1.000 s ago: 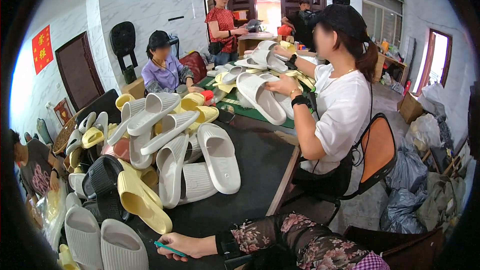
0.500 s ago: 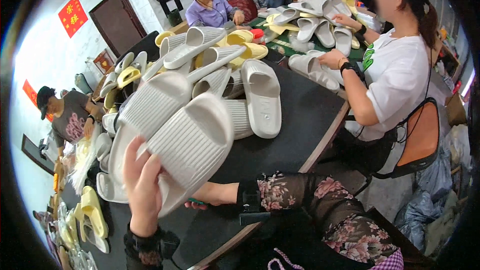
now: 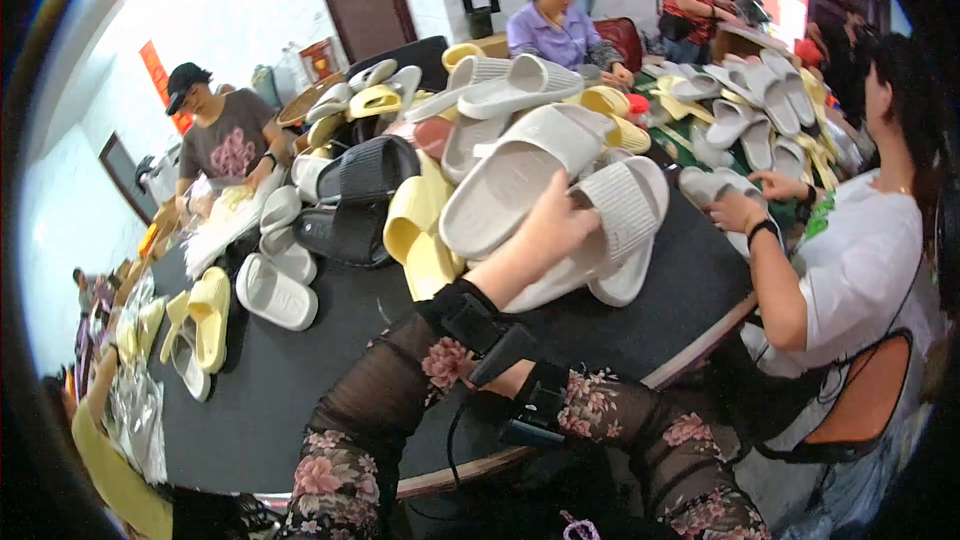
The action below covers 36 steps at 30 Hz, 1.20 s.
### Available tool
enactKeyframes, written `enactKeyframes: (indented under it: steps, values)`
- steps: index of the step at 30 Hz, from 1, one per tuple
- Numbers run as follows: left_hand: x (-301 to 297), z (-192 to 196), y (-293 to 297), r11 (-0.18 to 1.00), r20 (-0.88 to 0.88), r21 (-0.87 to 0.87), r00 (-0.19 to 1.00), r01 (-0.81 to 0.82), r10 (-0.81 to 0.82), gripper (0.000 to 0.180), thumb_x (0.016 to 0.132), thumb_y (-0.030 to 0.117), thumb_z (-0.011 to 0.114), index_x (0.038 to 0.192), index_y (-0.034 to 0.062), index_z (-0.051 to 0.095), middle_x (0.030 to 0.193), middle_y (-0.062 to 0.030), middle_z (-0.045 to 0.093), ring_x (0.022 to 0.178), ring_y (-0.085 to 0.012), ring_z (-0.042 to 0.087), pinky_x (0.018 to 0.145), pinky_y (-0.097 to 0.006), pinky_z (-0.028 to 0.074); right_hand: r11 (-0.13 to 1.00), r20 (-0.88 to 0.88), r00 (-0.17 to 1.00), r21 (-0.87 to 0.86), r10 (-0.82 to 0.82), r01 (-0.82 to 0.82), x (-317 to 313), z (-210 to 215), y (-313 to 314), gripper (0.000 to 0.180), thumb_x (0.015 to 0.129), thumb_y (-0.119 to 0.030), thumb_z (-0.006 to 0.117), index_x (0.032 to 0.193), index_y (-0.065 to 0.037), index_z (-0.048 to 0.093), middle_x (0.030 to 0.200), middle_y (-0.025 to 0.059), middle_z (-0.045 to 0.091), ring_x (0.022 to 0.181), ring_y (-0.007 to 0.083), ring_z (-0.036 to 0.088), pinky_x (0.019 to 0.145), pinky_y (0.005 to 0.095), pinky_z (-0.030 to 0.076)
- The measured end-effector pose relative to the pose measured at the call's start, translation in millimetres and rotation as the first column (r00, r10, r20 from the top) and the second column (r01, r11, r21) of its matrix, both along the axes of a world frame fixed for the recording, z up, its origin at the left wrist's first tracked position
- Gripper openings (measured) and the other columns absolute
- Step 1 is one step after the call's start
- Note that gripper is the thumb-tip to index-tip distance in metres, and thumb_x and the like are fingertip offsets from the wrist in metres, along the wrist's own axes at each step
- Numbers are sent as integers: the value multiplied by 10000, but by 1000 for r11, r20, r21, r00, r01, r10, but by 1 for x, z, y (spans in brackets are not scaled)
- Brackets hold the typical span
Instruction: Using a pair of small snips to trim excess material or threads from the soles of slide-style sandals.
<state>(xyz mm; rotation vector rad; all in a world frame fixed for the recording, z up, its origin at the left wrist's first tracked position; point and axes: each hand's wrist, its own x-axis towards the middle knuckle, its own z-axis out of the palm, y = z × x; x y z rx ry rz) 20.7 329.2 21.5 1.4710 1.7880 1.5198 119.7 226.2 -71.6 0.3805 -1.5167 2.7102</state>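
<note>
My left hand reaches forward over the heap, its fingers curled at the edge of the ribbed strap of a grey slipper. Part of another grey slipper shows beneath that one. Just beyond my left hand, a larger grey slipper lies tilted with its footbed showing. My right hand is low by the table's front edge, mostly hidden behind my left wrist and its black strapped device; its fingers do not show. To the left of the heap's front lie yellow slippers and black slippers.
The dark table has a wooden edge. A single grey slipper and yellow slippers lie on its left. A co-worker in white handles grey slippers at right; others work behind and at left. An orange-backed chair stands at right.
My left hand has carried the grey slippers away from me and to the right, onto the heap. The view has swung left. My right hand's fingers and the small green item there are now hidden.
</note>
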Motion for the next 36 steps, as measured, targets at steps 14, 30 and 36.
enactKeyframes:
  steps: [14, 30, 36]
  values:
    - [1, 45, -108, 987, -161, 133, 980, -92, 113, 584, 745, 85, 567, 1263, -41, 329, 731, -227, 627, 743, -370, 635, 683, -442, 485, 997, 229, 973, 79, -28, 10, -41, 31, -1, 186, 848, -92, 578, 1017, -15, 590, 939, 46, 625, 842, 84, 566, 715, 231, 468]
    - [-241, -32, -472, -40, -717, 109, -106, -993, 689, 653, 726, 258, 684, 1251, -14, 408, 1273, -279, 414, 1144, -410, 459, 944, -479, 389, 945, 478, 878, 274, 29, -181, -44, 51, -12, 338, 829, -161, 632, 1099, -6, 502, 717, 30, 542, 495, 52, 490, 379, 179, 384]
    - [-246, -49, -559, -296, -735, -140, -101, -945, 670, 877, 715, 462, 677, 1375, 40, 283, 1351, -297, 324, 1216, -463, 377, 978, -553, 315, 936, 519, 855, 292, 18, -197, -46, 51, -14, 333, 828, -143, 627, 1105, -1, 509, 712, 26, 544, 497, 50, 495, 374, 180, 386]
